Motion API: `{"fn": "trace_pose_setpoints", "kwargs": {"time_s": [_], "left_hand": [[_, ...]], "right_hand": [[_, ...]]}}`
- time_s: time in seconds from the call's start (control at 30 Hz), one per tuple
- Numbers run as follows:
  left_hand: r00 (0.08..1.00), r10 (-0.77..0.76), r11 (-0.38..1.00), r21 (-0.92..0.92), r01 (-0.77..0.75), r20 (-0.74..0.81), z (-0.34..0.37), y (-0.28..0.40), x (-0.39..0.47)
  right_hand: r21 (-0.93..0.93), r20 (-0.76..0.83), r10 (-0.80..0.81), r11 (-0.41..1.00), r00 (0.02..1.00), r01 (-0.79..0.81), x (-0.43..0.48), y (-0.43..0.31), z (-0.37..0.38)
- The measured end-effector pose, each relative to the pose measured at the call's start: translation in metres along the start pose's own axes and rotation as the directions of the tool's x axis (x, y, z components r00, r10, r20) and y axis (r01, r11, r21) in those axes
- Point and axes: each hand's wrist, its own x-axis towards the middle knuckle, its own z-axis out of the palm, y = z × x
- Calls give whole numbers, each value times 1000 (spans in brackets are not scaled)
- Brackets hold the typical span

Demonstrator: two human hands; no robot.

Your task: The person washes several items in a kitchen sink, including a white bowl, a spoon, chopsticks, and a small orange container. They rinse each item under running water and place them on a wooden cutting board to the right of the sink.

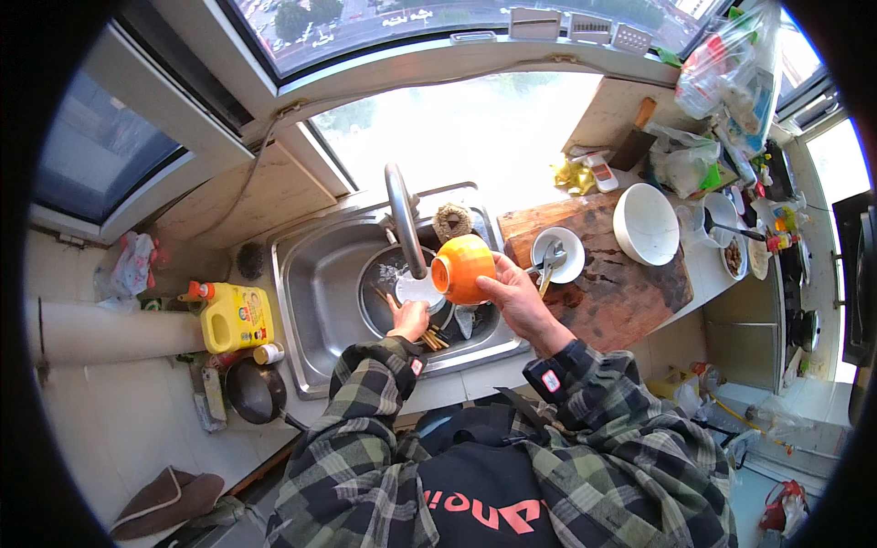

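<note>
My right hand [524,298] grips an orange bowl [466,269] by its side, tilted, with its foot turned to the left. My left hand [409,319] is over a metal pan [368,281] in the right part of the steel sink [310,274], at the edge of a pale round dish [416,288]; whether its fingers hold the dish cannot be told. The curved faucet [403,219] hangs above the dish. Wooden chopsticks [434,338] lie near my left hand, beside a pale spoon-like utensil [466,321]. A brown scrubber [452,222] sits behind the orange bowl.
To the right, a wooden cutting board [616,301] bears a white bowl with spoons [574,266] and a larger white bowl [646,224]. A cleaver [634,145] leans behind it. Left of the sink stand a yellow detergent jug [236,316] and a dark frying pan [255,390].
</note>
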Motion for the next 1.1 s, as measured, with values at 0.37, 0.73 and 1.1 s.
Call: {"fn": "trace_pose_setpoints", "kwargs": {"time_s": [0.37,0.73,1.1], "left_hand": [[959,-189,209,-946,248,210,-49,-10,13],[959,-152,-529,-839,125,238,-79,7,4],[977,-73,-735,-673,82,199,-94,31,-22]], "right_hand": [[-971,236,-591,-108,771,214,-54,-63,-60],[-965,212,-534,-249,818,87,-52,-29,-113],[-946,323,-553,-208,769,248,-51,-41,-62]]}}
